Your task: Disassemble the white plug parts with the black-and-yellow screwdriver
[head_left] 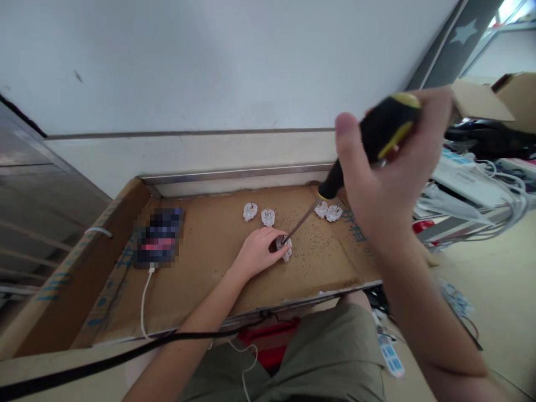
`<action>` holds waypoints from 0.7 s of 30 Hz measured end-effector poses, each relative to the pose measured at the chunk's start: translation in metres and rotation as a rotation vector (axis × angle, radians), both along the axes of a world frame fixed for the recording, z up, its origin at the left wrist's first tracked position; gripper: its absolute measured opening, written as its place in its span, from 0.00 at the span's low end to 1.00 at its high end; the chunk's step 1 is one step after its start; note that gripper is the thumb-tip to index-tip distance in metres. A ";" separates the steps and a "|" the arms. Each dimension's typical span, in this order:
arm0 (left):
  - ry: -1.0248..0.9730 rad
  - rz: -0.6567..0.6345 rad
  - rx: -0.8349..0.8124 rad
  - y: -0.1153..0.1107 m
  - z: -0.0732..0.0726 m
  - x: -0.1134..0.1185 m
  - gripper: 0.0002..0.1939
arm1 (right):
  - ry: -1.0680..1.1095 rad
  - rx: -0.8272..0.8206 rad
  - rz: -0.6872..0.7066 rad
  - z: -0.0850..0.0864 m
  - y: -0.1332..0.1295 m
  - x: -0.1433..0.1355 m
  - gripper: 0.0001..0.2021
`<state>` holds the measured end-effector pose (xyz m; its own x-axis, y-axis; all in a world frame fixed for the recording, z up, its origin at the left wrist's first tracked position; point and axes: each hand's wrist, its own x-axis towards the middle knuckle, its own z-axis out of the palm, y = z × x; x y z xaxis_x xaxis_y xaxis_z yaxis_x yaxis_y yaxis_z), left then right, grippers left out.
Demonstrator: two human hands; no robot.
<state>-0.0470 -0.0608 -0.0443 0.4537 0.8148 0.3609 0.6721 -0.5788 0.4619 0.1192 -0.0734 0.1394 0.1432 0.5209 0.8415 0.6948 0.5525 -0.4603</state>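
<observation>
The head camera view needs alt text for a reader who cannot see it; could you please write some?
The right hand grips a black-and-yellow screwdriver, its tip on a white plug steadied by the left hand on a cardboard sheet. Four more white plugs lie behind, and a phone charges at the left.

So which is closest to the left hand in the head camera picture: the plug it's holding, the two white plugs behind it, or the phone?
1. The plug under the left hand, touching its fingertips.
2. The pair of white plugs just behind the hand, toward the wall.
3. The phone, far off to the left on the cardboard.
</observation>
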 end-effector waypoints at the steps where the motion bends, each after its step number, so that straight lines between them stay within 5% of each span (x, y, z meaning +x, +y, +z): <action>1: 0.002 0.005 -0.004 0.000 0.000 0.000 0.12 | -0.132 -0.041 -0.072 0.007 0.002 0.006 0.18; 4: -0.005 0.016 -0.018 -0.001 0.000 0.000 0.11 | -0.462 -0.182 -0.091 0.031 0.006 0.023 0.21; 13: -0.038 0.030 -0.019 0.000 -0.002 -0.001 0.12 | -0.924 -0.464 0.513 0.098 0.023 0.028 0.07; 16: -0.033 0.028 -0.031 0.000 -0.002 -0.002 0.14 | -0.972 -0.514 0.479 0.104 0.027 0.022 0.06; 21: -0.032 0.009 -0.060 0.000 -0.003 -0.003 0.16 | -0.963 -0.364 0.292 0.094 0.027 0.012 0.13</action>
<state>-0.0499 -0.0607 -0.0478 0.4347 0.8396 0.3258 0.6615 -0.5431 0.5171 0.1307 -0.0469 0.2330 -0.6697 0.6699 0.3204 0.7163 0.6966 0.0408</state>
